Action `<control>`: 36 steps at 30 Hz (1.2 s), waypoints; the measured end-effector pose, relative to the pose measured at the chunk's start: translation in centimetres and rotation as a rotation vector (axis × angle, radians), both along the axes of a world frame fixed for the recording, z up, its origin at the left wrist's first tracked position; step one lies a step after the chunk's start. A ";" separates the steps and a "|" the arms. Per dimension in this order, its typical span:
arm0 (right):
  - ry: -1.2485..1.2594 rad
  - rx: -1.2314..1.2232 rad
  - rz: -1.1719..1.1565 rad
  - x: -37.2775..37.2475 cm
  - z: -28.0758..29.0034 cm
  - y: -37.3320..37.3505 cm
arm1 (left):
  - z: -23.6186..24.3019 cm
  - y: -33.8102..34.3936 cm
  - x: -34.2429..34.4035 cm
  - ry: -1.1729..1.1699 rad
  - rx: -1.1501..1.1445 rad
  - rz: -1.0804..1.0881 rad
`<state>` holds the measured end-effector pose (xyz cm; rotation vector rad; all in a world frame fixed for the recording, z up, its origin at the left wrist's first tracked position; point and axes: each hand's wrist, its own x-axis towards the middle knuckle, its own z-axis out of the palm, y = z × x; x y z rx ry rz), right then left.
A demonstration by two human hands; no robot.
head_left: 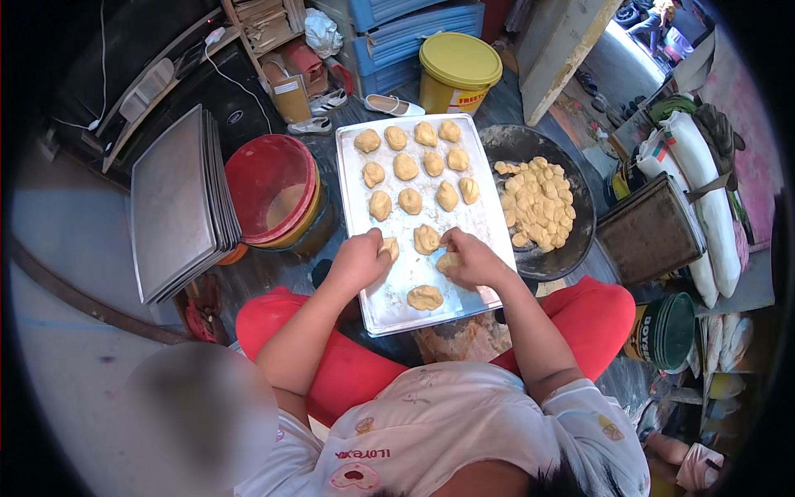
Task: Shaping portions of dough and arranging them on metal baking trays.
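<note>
Left hand [361, 263] and right hand [475, 259] — apart — each grip a dough piece [392, 248] above the tray [485, 217].

Left side: a stack of metal sheet pans [178, 199] stands tilted beside a red tub [247, 176]. Far side: a blue drawer unit [418, 40] stands near a yellow bucket [460, 66] (lid fitted), white sneakers [329, 102] close by. Right side: a pale door [565, 58] stands open; white sacks [694, 157] lean near a dark green bucket [681, 331]

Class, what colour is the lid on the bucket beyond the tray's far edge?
The lid is yellow, seen in the head view.
</note>
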<state>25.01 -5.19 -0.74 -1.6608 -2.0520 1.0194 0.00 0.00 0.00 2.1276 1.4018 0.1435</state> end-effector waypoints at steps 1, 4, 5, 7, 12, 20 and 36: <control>0.038 -0.050 -0.088 0.0 0.2 0.1 | 0.3 0.0 0.0 -0.018 -0.002 0.044; 0.113 0.025 -0.319 0.6 -0.7 0.8 | 1.3 -0.5 0.8 -0.079 0.009 0.055; 0.154 0.150 -0.461 1.0 -1.1 1.0 | 1.5 -0.6 1.3 -0.118 0.019 0.022; 0.156 0.163 -0.522 0.1 -1.0 1.0 | 1.1 -0.5 0.4 -0.119 0.041 -0.058; 0.052 0.252 -0.449 -0.9 -1.0 0.5 | 0.8 -0.4 1.0 0.002 0.063 -0.079; 0.207 0.231 0.242 -3.1 -0.1 -3.5 | 1.7 -0.6 3.0 0.006 0.328 -0.105; -0.033 0.394 -0.471 2.9 -3.9 -0.8 | -2.9 0.0 10.3 -0.085 0.410 -0.438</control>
